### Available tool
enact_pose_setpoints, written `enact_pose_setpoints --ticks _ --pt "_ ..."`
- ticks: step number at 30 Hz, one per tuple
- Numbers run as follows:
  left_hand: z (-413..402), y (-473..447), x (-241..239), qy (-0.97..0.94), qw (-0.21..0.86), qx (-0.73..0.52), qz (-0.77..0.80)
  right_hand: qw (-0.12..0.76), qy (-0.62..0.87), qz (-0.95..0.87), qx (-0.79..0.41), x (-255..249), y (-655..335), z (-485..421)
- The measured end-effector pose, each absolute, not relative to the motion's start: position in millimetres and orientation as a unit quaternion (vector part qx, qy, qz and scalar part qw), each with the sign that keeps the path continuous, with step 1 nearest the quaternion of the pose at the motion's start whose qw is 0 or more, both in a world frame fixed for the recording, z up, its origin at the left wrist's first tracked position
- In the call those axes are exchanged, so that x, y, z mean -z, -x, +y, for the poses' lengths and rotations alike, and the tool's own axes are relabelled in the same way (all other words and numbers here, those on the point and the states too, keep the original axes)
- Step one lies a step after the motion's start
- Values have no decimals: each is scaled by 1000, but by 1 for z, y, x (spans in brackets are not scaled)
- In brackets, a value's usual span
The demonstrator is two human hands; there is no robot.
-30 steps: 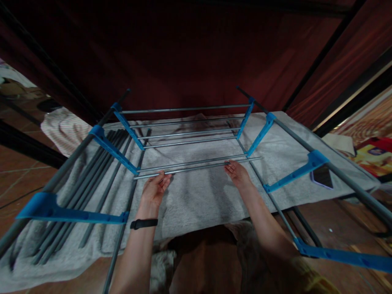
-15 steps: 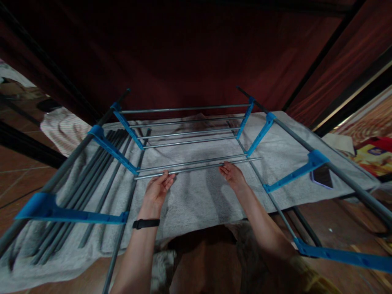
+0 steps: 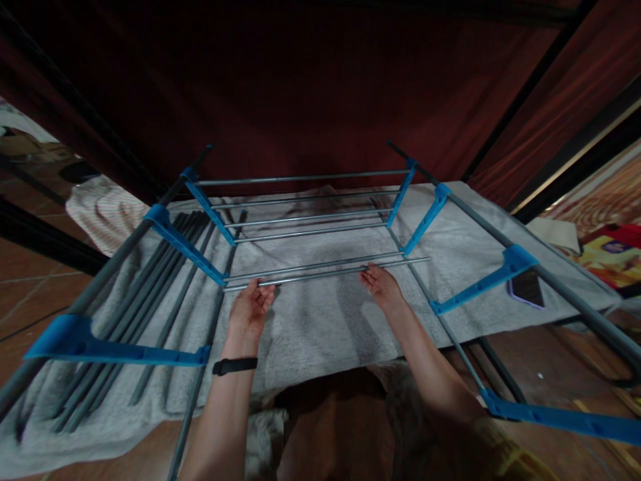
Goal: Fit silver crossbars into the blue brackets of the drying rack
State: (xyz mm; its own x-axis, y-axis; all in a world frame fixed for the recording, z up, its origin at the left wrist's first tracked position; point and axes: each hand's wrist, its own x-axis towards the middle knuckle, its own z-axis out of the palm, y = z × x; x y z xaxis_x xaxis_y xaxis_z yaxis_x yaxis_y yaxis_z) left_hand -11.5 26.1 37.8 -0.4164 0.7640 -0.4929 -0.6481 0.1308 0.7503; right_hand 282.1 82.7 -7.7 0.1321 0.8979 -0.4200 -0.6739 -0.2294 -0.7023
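A thin grey metal rod (image 3: 320, 275) lies across both my hands, just in front of a fixed crossbar (image 3: 320, 266). My left hand (image 3: 250, 307) pinches it near its left end, with a dark band on the wrist. My right hand (image 3: 379, 284) grips it right of the middle; its right end sticks out past the frame's right lower tube. The rod belongs beside a rack frame of grey tubes joined by blue plastic brackets (image 3: 187, 247). Several crossbars (image 3: 310, 217) span the rack's far part. Nearest my right arm is another blue bracket (image 3: 481, 288).
Several loose grey tubes (image 3: 145, 314) lie on the grey cloth (image 3: 320, 327) at the left. A phone (image 3: 527, 289) rests at the right under the frame. Behind stands a dark red fabric wall (image 3: 300, 93). A yellow and red package (image 3: 611, 257) is at far right.
My left hand has slid left along the rod towards its end. The rod has shifted slightly to the right. My right hand has barely moved.
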Motion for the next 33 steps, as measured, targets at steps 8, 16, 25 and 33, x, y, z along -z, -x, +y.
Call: enact_pose_setpoints --ticks 8,16,25,33 --pt "27 22 -38 -20 471 -702 533 613 432 -133 -648 10 -284 82" --pt "27 30 -36 -5 445 -727 523 613 436 -128 -646 8 -284 82" --pt "27 31 -36 -25 439 -732 521 607 446 -120 -647 5 -284 82" --pt "26 29 -38 -36 435 -731 524 605 440 -134 -650 7 -283 81"
